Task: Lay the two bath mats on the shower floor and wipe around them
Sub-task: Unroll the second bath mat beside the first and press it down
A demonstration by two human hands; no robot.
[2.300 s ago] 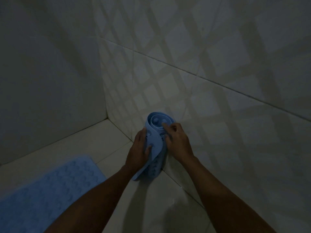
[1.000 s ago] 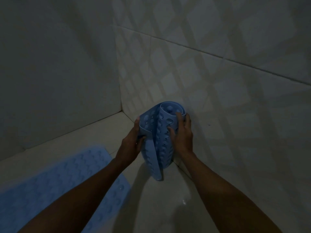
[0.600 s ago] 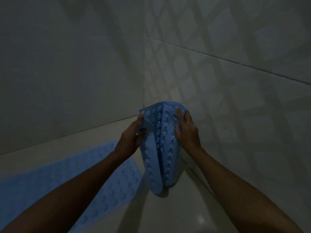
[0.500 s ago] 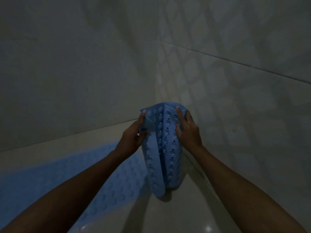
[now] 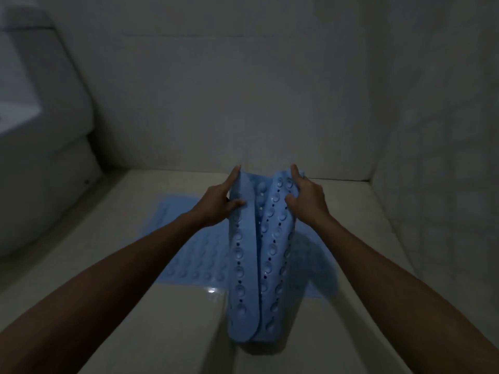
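Left hand (image 5: 216,203) and right hand (image 5: 306,199) gripping curled blue mat (image 5: 259,255), second mat (image 5: 194,249) flat on floor (image 5: 172,319)

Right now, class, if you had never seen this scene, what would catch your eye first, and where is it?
The rolled blue mat stands out at centre, studded with suction cups and held upright between the left hand and the right hand, each gripping a top edge. Behind it, a second blue mat lies flat on the pale shower floor. A toilet looms dimly at far left.
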